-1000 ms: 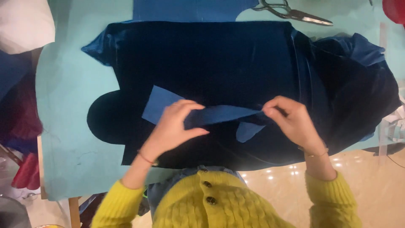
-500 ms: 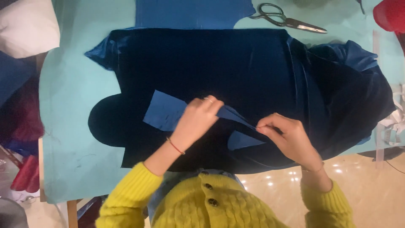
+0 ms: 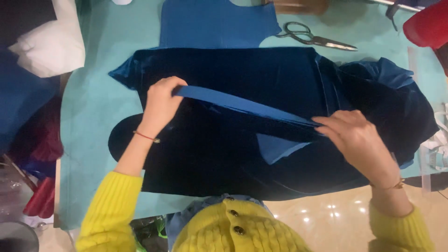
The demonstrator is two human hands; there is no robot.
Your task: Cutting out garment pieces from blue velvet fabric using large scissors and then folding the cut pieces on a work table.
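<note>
Blue fabric strip (image 3: 247,106) is stretched across the dark navy velvet (image 3: 261,74) mid-table. Left hand (image 3: 161,105) pinches its far-left end, right hand (image 3: 357,137) pinches the right end, so both sets of fingers are clamped on it. Scissors (image 3: 315,37) sit far back on the teal table cover (image 3: 88,116).

A pale turquoise surface (image 3: 93,116) fills most of the view, reaching from beyond the left hand (image 3: 161,105) across to the far side of the right hand (image 3: 359,140). Below the right hand a glossy beige floor (image 3: 322,217) shows small bright spots of reflected lamplight. Past the surface's edge, out beyond the left hand, lie a white bundle (image 3: 49,49) and red and blue cloth (image 3: 39,154) in shadow, with a grey round rim (image 3: 18,235) low in the corner.
</note>
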